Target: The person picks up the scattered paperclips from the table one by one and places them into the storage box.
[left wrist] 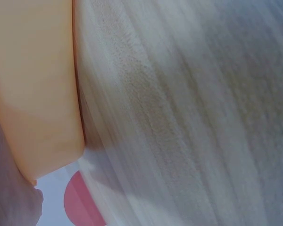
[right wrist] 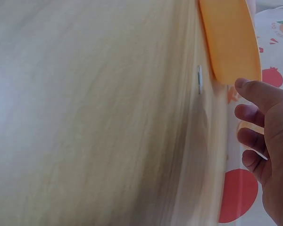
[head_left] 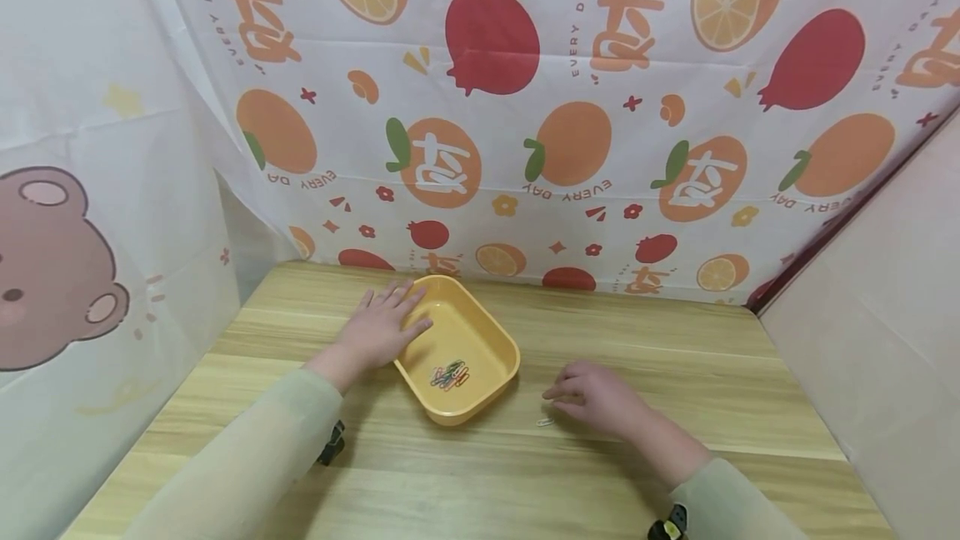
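A yellow plastic tray [head_left: 459, 325] stands at an angle on the wooden table. Several coloured paper clips [head_left: 450, 376] lie in a small heap at its near end. My left hand [head_left: 377, 327] rests over the tray's left rim with fingers spread; the left wrist view shows the tray's outer wall [left wrist: 35, 89]. To the right of the tray, one pale paper clip [head_left: 545, 422] lies on the tabletop. Just beside and above this clip is my right hand [head_left: 598, 400], its fingers loosely bent with nothing between them. In the right wrist view the thumb and fingertips are apart.
A fruit-print cloth [head_left: 495, 148] hangs behind the table's back edge. White cloth with a bear print [head_left: 52, 273] covers the left side, and a pale panel [head_left: 885, 298] borders the right. Wooden tabletop [head_left: 420, 490] extends in front of the tray.
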`<action>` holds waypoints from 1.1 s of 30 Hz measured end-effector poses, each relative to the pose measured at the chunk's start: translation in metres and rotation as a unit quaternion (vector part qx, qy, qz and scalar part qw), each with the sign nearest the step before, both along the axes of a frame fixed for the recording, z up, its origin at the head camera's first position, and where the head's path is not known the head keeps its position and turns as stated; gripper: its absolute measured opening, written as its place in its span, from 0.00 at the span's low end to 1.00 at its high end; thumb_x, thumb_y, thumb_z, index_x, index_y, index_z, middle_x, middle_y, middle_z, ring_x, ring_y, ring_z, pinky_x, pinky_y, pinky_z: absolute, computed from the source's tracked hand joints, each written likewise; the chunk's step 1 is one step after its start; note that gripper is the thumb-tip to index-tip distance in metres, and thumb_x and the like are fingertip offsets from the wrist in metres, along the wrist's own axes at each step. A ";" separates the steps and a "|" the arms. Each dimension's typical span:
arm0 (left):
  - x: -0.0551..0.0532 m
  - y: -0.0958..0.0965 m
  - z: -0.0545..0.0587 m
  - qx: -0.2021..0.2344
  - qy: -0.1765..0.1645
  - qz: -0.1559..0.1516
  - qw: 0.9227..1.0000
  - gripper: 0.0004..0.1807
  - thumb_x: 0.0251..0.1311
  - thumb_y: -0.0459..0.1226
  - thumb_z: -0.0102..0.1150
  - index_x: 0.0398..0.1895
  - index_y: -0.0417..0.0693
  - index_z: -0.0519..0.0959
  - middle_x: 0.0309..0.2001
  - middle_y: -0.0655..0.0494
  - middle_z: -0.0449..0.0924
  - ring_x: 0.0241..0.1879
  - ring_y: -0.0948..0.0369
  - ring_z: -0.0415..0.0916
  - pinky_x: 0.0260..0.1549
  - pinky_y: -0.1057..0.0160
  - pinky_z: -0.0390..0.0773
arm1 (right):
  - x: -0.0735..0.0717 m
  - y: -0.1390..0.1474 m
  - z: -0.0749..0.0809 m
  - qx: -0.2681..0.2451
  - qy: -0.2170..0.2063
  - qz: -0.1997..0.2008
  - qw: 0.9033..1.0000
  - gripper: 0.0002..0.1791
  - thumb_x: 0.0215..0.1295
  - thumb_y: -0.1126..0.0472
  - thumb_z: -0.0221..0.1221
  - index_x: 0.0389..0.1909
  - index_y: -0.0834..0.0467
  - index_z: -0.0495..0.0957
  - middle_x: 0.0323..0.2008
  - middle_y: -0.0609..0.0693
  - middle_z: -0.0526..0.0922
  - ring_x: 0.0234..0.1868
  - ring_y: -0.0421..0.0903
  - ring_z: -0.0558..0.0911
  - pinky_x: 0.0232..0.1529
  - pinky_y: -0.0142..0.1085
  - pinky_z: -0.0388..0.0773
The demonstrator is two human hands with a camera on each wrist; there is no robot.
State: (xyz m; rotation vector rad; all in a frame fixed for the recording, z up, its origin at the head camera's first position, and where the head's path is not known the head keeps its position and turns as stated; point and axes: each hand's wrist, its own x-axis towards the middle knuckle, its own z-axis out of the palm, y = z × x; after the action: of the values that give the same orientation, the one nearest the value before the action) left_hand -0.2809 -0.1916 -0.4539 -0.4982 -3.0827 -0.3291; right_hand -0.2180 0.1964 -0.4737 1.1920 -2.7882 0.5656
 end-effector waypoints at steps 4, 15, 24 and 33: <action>0.000 0.001 0.001 0.000 0.001 -0.002 1.000 0.39 0.73 0.62 0.37 0.80 0.54 0.52 0.79 0.47 0.44 0.77 0.43 0.42 0.72 0.37 0.35 | 0.003 0.001 -0.003 0.002 -0.010 0.004 1.000 0.07 0.62 0.55 0.68 0.41 0.46 0.89 0.37 0.35 0.81 0.38 0.34 0.77 0.41 0.34 0.80; -0.001 0.002 0.001 -0.001 0.004 -0.002 1.000 0.41 0.72 0.65 0.34 0.80 0.55 0.51 0.79 0.49 0.43 0.77 0.43 0.42 0.72 0.38 0.35 | 0.011 0.002 -0.015 0.015 0.003 0.046 0.999 0.04 0.62 0.55 0.69 0.36 0.46 0.89 0.33 0.35 0.79 0.37 0.33 0.75 0.40 0.30 0.77; -0.001 0.000 0.000 -0.002 0.002 -0.002 1.000 0.43 0.70 0.68 0.29 0.80 0.55 0.52 0.79 0.49 0.44 0.77 0.43 0.42 0.72 0.38 0.35 | 0.010 0.000 -0.017 0.027 -0.011 0.039 0.999 0.04 0.62 0.55 0.68 0.38 0.47 0.89 0.34 0.34 0.79 0.37 0.32 0.75 0.40 0.30 0.78; -0.003 -0.002 -0.004 -0.001 0.000 0.000 1.000 0.39 0.72 0.64 0.35 0.80 0.57 0.51 0.79 0.49 0.44 0.77 0.44 0.42 0.72 0.38 0.34 | 0.003 -0.003 -0.018 0.021 -0.068 0.021 0.997 0.03 0.63 0.55 0.67 0.36 0.45 0.88 0.34 0.31 0.78 0.37 0.30 0.76 0.42 0.31 0.79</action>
State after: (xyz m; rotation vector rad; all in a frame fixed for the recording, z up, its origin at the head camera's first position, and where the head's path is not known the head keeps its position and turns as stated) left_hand -0.2836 -0.1936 -0.4578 -0.4983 -3.0822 -0.3271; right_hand -0.2150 0.1929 -0.4914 1.2704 -2.9072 0.6157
